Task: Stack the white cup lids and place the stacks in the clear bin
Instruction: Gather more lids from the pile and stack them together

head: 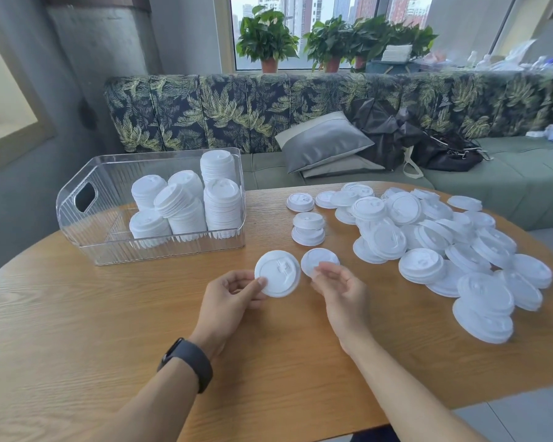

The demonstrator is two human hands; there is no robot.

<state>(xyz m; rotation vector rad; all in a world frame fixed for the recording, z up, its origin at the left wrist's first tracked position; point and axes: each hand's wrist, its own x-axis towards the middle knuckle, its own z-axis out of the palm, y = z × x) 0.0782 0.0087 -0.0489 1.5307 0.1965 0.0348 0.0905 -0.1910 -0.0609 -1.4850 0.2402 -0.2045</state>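
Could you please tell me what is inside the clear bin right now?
The clear bin holds six visible stacks of white lids, crowded toward its right end. Any lids behind them are hidden.

Matt white plastic lids (pixel 428 237), glossy clear bin (pixel 87 240), grained wooden table (pixel 109 314).

From where I stand, I can read no text at all. The white cup lids (pixel 422 237) have raised marks on top, but no letters or numbers can be made out. The clear bin (pixel 109 199) carries no label, and the black wristband (pixel 189 362) shows no readable screen.
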